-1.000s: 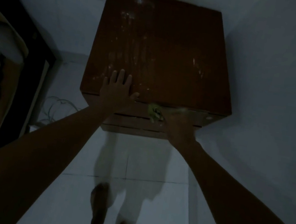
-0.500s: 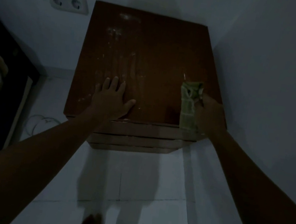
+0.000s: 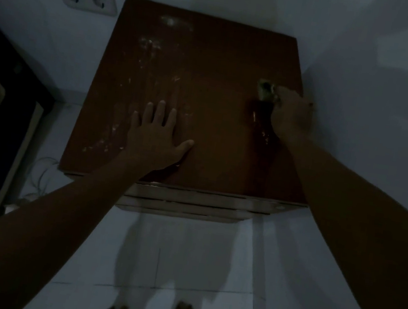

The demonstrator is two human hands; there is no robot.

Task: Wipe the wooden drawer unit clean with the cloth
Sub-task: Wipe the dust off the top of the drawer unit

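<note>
The right hand has its fingers curled round the cloth, bunching it against the top of the wooden drawer unit close to that top's right edge. Only a small pale wad shows beyond the fingertips, on their far-left side; the rest is hidden under the hand. A darker, wet-looking streak runs from the cloth back toward the wrist, roughly along the unit's front-to-back line. The left hand lies flat, fingers straight and spread, pressing the top near its front edge. The pale smears lie beyond and around those left fingers, well to the left of the cloth. So the coming strokes probably need to travel leftward across the top, and the cloth-bearing right hand is the farther one from that dirt.
</note>
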